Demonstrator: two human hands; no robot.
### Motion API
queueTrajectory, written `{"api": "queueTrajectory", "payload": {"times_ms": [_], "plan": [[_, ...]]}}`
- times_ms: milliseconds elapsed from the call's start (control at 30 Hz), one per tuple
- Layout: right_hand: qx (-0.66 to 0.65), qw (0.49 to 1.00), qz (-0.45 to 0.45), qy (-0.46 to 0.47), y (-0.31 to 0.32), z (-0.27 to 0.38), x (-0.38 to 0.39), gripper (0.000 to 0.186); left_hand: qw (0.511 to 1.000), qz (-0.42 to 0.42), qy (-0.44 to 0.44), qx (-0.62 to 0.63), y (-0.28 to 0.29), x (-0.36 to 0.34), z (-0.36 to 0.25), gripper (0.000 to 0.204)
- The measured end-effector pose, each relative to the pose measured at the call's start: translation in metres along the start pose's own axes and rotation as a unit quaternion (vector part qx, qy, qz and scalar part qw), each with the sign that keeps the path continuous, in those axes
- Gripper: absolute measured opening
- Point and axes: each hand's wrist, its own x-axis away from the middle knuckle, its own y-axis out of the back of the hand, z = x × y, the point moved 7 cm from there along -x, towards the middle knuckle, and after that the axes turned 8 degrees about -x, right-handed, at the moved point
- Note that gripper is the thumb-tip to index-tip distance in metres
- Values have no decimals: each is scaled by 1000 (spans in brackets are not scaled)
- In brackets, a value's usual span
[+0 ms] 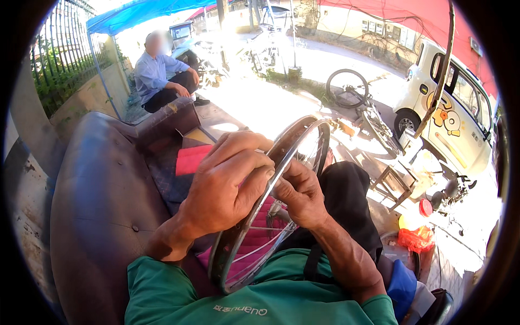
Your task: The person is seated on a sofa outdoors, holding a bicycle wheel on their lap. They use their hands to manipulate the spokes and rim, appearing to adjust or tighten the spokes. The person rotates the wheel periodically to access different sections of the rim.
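A bare bicycle wheel, with no tyre on its rim, stands tilted over my lap between my hands. Thin silver spokes run from its rim to a metal hub. My left hand is closed at the outer side of the rim, its fingers bent and thumb pressed near the upper part. From the inner, spoke side, my right hand pinches the same stretch of rim with thumb and fingers. Whether a small part sits between the fingertips is hidden.
I sit on a brown padded sofa with a pink cushion. Ahead on the left a person sits. To the right are a bicycle, a wooden stool, a red plastic bag and a white van.
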Motion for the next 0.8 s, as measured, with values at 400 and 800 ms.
{"api": "queueTrajectory", "payload": {"times_ms": [400,800], "plan": [[-8,997,-36,-65,6,-10,-9,24,999,-30,-17,-3,2,1,5,6],[2,998,-28,60,9,-8,-4,16,999,-51,8,16,2,7,8,9]]}}
